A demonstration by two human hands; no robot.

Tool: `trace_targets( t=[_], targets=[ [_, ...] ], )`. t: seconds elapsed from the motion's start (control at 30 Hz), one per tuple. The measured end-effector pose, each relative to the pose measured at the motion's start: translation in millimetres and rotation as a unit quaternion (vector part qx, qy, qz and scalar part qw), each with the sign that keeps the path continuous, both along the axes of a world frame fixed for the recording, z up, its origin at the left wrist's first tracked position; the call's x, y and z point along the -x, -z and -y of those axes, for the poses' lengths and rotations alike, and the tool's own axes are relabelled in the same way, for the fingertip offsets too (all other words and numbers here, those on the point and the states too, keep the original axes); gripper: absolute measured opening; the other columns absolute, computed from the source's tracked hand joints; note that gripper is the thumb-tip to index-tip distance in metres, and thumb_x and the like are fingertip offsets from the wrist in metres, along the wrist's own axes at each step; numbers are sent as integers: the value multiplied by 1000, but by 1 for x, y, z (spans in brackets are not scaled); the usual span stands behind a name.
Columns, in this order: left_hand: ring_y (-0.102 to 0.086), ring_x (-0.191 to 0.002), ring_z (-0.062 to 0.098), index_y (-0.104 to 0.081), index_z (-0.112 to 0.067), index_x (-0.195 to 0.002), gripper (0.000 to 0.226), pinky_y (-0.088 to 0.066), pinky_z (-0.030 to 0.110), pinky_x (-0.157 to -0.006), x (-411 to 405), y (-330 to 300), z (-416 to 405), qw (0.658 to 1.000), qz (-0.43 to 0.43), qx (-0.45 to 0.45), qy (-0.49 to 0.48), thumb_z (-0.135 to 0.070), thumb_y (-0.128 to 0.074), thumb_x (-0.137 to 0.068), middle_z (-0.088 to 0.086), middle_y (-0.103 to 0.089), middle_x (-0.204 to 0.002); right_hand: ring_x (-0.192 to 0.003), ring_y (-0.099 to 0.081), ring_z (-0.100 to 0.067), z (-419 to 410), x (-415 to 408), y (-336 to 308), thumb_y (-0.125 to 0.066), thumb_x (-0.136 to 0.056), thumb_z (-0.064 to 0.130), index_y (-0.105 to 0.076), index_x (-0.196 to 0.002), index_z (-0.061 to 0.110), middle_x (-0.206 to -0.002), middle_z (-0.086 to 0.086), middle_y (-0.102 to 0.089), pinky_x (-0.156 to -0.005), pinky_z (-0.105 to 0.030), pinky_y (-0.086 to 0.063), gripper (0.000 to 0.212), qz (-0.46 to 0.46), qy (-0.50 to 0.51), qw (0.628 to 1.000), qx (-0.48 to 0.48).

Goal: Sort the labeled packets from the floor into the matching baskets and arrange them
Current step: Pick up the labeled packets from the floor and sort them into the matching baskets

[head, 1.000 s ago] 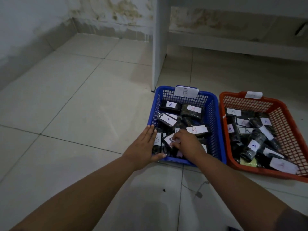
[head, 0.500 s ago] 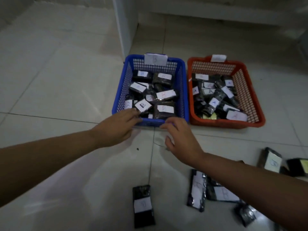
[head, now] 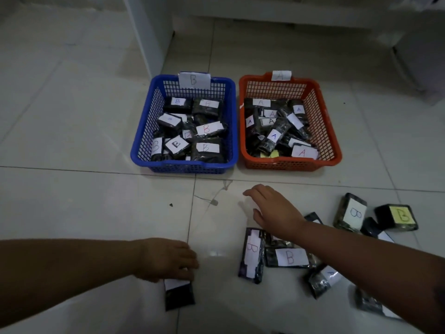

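Left hand now back from blue mesh basket, grip unclear, over flat glossy packet.

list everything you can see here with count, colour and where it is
blue basket: one, blue, floor centre, tagged B, full of dark packets with white B labels
orange basket: one, orange, right beside the blue one, tagged A, holds dark packets with A labels
loose packets: several, dark with white labels, floor lower right; exact count unclear
yellow-label packet: one, dark, yellow B label, far right
lone packet: one, dark, floor bottom centre, letter hidden
floor: pale tiles
left hand: on the lone packet's top end
right hand: open, over the floor before the baskets, holding nothing
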State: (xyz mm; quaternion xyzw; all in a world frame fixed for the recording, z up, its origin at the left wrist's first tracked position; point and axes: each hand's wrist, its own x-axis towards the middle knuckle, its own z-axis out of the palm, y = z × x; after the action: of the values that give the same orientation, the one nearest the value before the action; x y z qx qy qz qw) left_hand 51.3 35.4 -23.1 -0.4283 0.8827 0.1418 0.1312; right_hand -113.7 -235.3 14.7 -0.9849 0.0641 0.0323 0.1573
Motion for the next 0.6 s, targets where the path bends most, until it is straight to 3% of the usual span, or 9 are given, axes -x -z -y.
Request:
trace_targets(
  t=[0.07, 0.17, 0.23, 0.33, 0.5, 0.6],
  targets=[
    [-54, -111, 18, -57, -23, -112, 29, -40, 33, -99, 3, 5, -3, 999, -24, 29, -5, -25, -54, -83, 1, -59, -120, -106, -52, -26, 3, 5, 2, -59, -80, 14, -50, -127, 12, -120, -8, -53, -87, -34, -45, 48, -18, -1, 1000, -3],
    [-57, -100, 18, -58, -19, -110, 24, -45, 31, -91, 2, 11, -2, 995, -65, 63, -30, -21, -39, -94, 0, -61, -108, -108, -50, -23, 1, 13, 3, -55, -87, 26, -49, -127, 15, -121, -6, -53, -89, -32, -40, 43, -79, -7, 997, -15],
    [-57, -94, 15, -53, -19, -109, 20, -46, 28, -82, -1, 9, 3, 989, -102, 57, -93, -26, -48, -91, -1, -61, -103, -104, -54, -23, -3, 17, 2, -49, -91, 34, -49, -124, 17, -119, -6, -58, -85, -33, -40, 37, -139, 4, 990, -10],
    [-52, -86, 14, -47, -24, -105, 33, -42, 26, -71, -7, -4, 22, 967, -123, 9, -222, -37, -64, -80, -3, -55, -98, -103, -57, -23, -9, 24, 4, -44, -93, 44, -49, -121, 18, -116, -4, -61, -80, -32, -44, 38, -187, 43, 982, -2],
    [-47, -92, 12, -45, -19, -116, 59, -38, 24, -74, -18, -26, 53, 894, -132, 21, -428, -46, -72, -71, -3, -46, -109, -108, -53, -22, -23, 39, 17, -50, -89, 52, -42, -126, 18, -124, -4, -48, -88, -35, -44, 50, -210, 131, 960, -131],
    [-45, -94, 11, -42, -19, -119, 65, -40, 24, -75, -17, -30, 63, 859, -161, 28, -485, -45, -76, -70, -4, -44, -113, -112, -52, -26, -34, 40, 20, -53, -86, 56, -37, -131, 15, -128, -6, -37, -92, -38, -44, 63, -219, 154, 954, -135]
  ],
)
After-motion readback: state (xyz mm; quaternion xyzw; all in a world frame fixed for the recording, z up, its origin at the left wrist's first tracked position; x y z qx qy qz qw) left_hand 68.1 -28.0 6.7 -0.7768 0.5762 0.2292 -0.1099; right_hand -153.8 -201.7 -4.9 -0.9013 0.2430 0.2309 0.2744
